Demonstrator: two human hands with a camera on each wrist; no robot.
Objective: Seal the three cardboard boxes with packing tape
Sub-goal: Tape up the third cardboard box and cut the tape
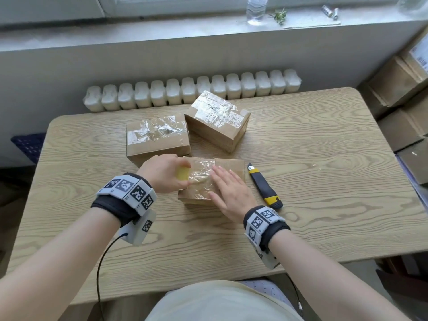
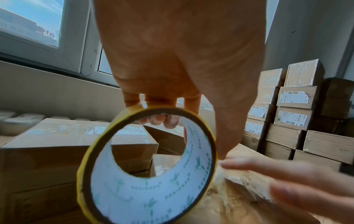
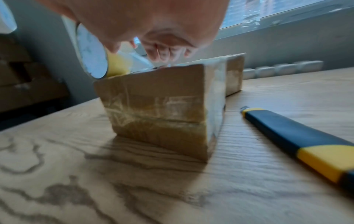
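The left hand (image 1: pixel 165 173) grips a yellow-edged roll of packing tape (image 2: pixel 147 165), its fingertips (image 2: pixel 164 121) curled through the core from above, and holds the roll down at the left end of the nearest box (image 1: pixel 229 166). The right hand (image 1: pixel 228 193) lies flat beside it, fingers straight and spread, pressing on a crinkled strip of clear tape (image 1: pixel 201 172) that runs from the roll across the box top.

Just beyond the left hand sits a second box (image 1: pixel 157 139), its top covered with wrinkled clear tape. Beyond the right hand, and touching or nearly touching the second box at one corner, a third box (image 1: pixel 216 120) stands turned at an angle, likewise taped over the top.

Just right of the right hand, beside the nearest box, a yellow and dark blue utility knife (image 1: pixel 265 185) lies on the wooden table (image 1: pixel 324 158). Past the table's far edge runs a white radiator (image 1: pixel 192 91) under a windowsill (image 1: pixel 162 31). Stacked cardboard cartons (image 2: pixel 293 115) stand off to the right.
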